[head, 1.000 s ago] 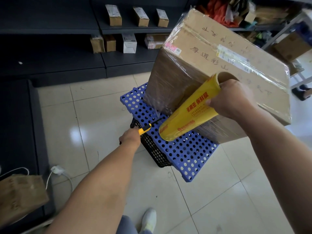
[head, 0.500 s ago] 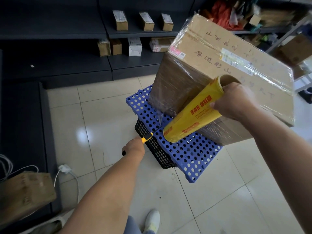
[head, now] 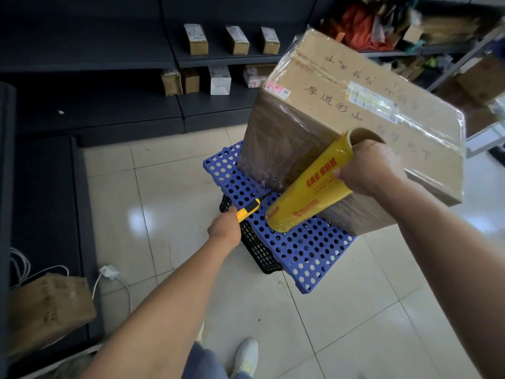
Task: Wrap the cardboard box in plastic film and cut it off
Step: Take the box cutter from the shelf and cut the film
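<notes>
Cardboard box (head: 341,105), already sheathed in plastic film (head: 273,149), stands on the far part of a blue perforated board (head: 300,250) and seems to reach past the board's right edge. The right hand (head: 369,168) has its fingers clamped on the upper end of the yellow film roll (head: 308,195), which slants down beside the box's near face. The left hand (head: 224,231) has its fingers curled round a yellow utility knife (head: 247,210), tip aimed at the film strand between roll and box, close to the board's left edge.

Risks, as I judge them — the strand looks bunched, not taut, so the blade may snag and drag instead of slicing. A hard push could carry the tip into the cardboard or on toward the roll. A tug from the roll might shift the box further over the board's edge. The board merely lies on a black crate (head: 257,250) and overhangs it, so weight at a corner could rock it.

Containers — the crate's inside is hidden by the board, and the box is sealed, contents unseen. Dark shelves (head: 109,61) behind hold several small cartons (head: 195,39).
</notes>
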Motion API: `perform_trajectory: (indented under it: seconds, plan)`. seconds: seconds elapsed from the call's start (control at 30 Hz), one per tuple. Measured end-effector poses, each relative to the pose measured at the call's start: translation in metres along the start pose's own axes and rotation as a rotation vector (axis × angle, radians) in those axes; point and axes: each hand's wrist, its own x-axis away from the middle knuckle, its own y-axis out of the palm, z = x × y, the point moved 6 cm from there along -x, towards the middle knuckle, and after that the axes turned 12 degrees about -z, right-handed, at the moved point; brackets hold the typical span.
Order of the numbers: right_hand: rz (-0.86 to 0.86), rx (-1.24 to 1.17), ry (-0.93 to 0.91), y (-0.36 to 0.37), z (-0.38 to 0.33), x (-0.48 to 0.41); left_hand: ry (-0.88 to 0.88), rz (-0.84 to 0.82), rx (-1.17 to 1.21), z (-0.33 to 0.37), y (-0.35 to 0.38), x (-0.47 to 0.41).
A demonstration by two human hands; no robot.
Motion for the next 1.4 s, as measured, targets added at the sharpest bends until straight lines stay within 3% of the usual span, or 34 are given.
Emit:
perform_trajectory:
  seconds: [0.2,0.47,0.63,0.9,1.2,1.4]
  plan:
    - [-0.047,-0.031,-0.008,-0.007,0.006,-0.003,0.248,0.287,0.075,0.039,-0.045,0.041]
    - [-0.074,-0.050,-0.031,-0.005,0.013,0.002,0.354,0.371,0.000,0.090,-0.068,0.059]
    - [-0.078,-0.125,-0.009,-0.001,0.036,0.006,0.213,0.248,-0.148,0.087,-0.049,0.046]
    - [-0.079,-0.199,-0.027,0.000,0.054,0.014,0.187,0.201,-0.029,0.096,-0.040,0.038]
    - [-0.016,-0.168,0.033,0.001,0.064,0.016,0.033,-0.117,0.097,0.062,0.033,-0.003]
    - [0.007,-0.186,0.103,0.002,0.083,0.014,-0.063,-0.229,0.126,0.054,0.065,-0.017]
